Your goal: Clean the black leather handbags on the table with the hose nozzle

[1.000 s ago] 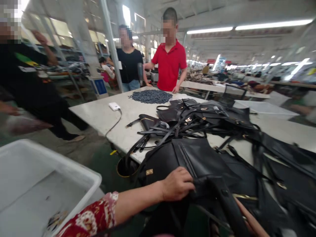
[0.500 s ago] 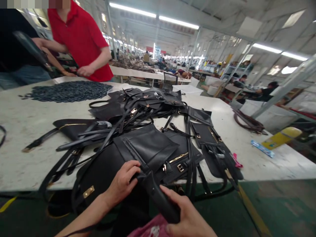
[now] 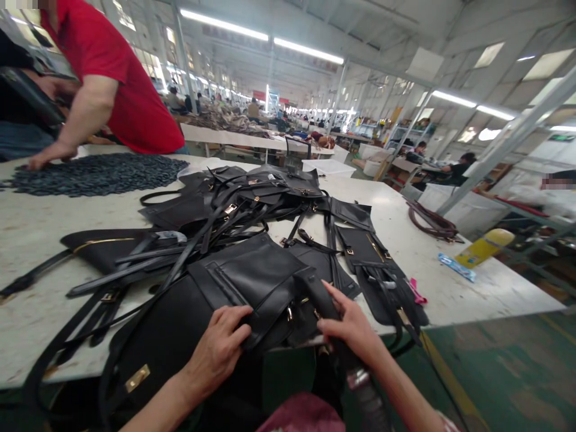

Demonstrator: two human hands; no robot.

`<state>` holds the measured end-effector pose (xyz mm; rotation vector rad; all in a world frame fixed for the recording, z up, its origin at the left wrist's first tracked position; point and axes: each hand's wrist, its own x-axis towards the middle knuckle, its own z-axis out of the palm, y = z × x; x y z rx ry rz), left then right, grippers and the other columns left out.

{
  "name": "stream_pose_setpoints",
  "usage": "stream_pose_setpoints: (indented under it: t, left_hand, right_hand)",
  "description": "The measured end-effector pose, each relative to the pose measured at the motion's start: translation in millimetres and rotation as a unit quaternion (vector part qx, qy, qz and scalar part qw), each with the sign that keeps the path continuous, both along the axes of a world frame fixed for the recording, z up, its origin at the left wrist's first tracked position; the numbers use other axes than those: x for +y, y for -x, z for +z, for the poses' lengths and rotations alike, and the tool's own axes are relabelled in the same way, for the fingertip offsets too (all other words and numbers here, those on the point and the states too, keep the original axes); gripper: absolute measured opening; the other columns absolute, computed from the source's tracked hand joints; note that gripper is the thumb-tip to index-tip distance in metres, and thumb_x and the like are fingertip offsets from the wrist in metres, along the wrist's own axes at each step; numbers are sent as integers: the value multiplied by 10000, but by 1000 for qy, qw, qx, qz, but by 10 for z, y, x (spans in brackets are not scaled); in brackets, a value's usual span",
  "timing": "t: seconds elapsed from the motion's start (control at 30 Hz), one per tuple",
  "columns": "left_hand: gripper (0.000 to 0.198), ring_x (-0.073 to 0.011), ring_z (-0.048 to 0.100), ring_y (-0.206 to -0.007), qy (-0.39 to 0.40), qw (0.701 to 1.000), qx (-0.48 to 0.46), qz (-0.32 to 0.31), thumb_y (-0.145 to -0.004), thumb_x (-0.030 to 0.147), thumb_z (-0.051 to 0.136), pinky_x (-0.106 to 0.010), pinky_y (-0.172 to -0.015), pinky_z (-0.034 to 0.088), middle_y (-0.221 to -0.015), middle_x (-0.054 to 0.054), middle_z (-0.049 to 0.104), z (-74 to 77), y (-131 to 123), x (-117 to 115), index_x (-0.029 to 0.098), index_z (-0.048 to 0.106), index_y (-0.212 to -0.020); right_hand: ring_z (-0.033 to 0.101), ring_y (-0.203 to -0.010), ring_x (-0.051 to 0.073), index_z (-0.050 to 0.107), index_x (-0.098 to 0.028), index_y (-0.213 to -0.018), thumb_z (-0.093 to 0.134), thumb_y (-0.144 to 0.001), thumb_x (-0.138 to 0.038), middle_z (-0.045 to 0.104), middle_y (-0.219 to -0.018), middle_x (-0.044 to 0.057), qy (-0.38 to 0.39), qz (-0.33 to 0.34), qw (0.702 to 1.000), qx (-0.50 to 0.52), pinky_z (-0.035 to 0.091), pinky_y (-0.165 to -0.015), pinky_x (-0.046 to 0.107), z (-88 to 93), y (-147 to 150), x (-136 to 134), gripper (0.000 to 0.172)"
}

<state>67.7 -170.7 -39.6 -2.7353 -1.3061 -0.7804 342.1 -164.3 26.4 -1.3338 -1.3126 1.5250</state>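
A black leather bag piece (image 3: pixel 175 312), with a gold clasp at its lower left, hangs partly over the table's near edge. My left hand (image 3: pixel 218 348) is closed on its edge, fingers on top and thumb close by. My right hand (image 3: pixel 353 330) is wrapped around a black hand-held tool (image 3: pixel 321 297), shaped like a heat gun, with a shiny band lower down. The tool's upper end is tilted over the right side of the bag piece. Beneath and behind lie more black bag parts (image 3: pixel 265 192) with straps and gold buckles.
On the table (image 3: pixel 391 204), a heap of small dark pieces (image 3: pixel 117 174) lies at the back left, where a co-worker in a red shirt (image 3: pixel 130 90) reaches into it. A yellow bottle (image 3: pixel 483 247), a blue-white packet (image 3: pixel 456 267) and coiled brown straps (image 3: pixel 432 221) lie on the right.
My right hand has swung the tool up and to the right, away from my left hand. The co-worker has leaned left, a hand now at the heap. The view has shifted slightly right.
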Motion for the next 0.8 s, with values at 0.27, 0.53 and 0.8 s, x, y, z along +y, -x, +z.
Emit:
stream_pose_setpoints:
  t: [0.27,0.53,0.8]
  left_hand:
    - [261,-212,363,-1211,-7,998,-4,-54,-756,11,311,-503,-1008,242,-1207,-105,532,-70,23,92,174,513,-729]
    - [213,-188,491,-1104,34,997,-51,-46,-823,113,368,-417,-972,348,-1122,-75,597,110,93,167,183,547,-914]
    - [356,-190,614,-777,40,888,-354,291,-834,407,389,-371,-694,500,-820,25,608,1569,554,862,124,536,-991]
  right_hand:
    - [552,-395,126,441,-176,-1196,581,-629,-191,586,-570,-13,107,115,987,-39,433,-362,212,-114,-239,1054,584]
    - [540,-398,127,334,-194,-1284,610,-629,-171,563,-560,-42,14,55,998,-33,443,-363,225,-195,225,1304,710]
    - [518,-420,116,276,-221,-1321,654,-631,-193,558,-545,-48,-133,-24,991,12,449,-404,232,405,-118,751,787]
